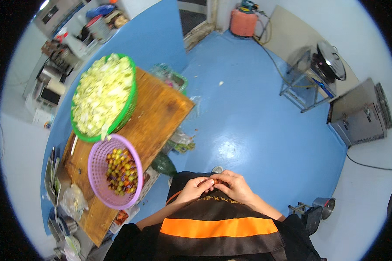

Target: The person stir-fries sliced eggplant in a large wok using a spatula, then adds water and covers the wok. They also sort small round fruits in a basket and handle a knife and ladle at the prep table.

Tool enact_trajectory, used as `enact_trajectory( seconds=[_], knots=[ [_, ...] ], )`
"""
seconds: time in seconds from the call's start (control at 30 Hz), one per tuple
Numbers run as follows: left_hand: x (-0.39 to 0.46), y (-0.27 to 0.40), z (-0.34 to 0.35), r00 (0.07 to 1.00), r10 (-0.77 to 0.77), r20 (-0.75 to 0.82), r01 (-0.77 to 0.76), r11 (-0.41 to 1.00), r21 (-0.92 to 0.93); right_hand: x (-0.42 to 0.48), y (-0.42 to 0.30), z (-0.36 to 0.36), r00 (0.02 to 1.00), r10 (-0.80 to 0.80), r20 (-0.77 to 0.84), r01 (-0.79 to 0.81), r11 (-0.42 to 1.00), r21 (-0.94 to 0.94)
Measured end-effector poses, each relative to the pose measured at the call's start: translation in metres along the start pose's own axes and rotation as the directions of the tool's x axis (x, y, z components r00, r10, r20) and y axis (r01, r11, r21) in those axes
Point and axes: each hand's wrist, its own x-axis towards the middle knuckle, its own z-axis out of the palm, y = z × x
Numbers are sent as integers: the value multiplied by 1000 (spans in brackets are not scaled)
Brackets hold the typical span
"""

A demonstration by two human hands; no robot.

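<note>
Above my lap my left hand (196,189) and my right hand (233,186) meet at the fingertips. Between them they pinch a small reddish-brown round fruit (216,181), partly hidden by the fingers; its kind I cannot tell. To the left, on a wooden table (160,104), a purple plastic colander (93,169) holds many small round fruits (121,169), yellow-green to dark red. It stands against a larger green plastic basket (130,107) heaped with chopped cabbage (103,94).
Below the table edge lie a dark green gourd-like vegetable (164,164) and bagged greens (183,145). A plastic bag (74,202) sits at the table's near left. Across the blue floor (241,98) stand a metal rack with a lidded pan (330,62) and a red gas cylinder (243,23).
</note>
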Motion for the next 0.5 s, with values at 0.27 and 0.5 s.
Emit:
enact_trajectory(
  seconds=[0.27,0.5],
  knots=[
    [55,42,43,979,-108,175,68,973,220,-24,45,-48,978,164,-131,-161,986,31],
    [107,56,54,945,-189,268,145,974,175,-7,54,-79,926,256,-278,-260,965,21]
  ],
)
